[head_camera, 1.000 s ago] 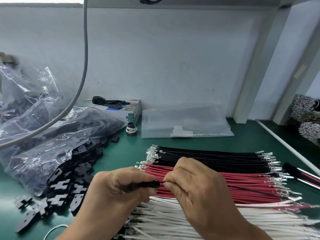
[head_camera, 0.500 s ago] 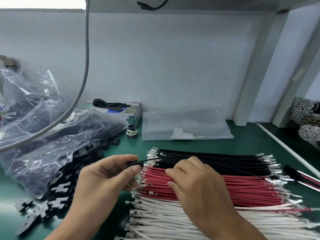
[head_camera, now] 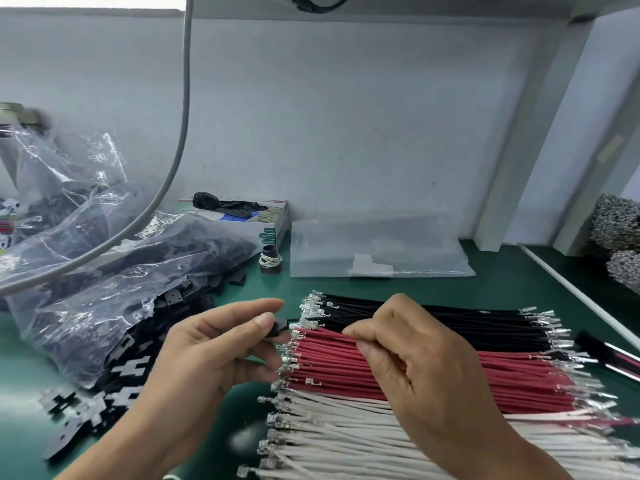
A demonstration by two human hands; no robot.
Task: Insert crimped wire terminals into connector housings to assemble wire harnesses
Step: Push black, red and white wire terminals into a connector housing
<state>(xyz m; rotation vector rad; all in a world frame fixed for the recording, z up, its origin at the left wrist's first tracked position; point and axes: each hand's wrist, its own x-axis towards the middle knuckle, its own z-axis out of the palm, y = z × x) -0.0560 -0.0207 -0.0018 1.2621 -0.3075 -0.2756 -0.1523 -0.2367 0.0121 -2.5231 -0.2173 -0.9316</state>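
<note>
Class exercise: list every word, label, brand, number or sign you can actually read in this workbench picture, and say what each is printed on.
None can be read.
Glove box: printed marks on its side, too small and blurred to read.
Clear plastic bag: a white label inside, no text legible.
Colourful packaging at the left edge: print too blurred.

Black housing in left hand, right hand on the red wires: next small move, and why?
Probably lift one red wire free and bring its terminal to the black housing. The right hand is pinching at the red row, the left hand holds the housing just beside the terminal ends.
</note>
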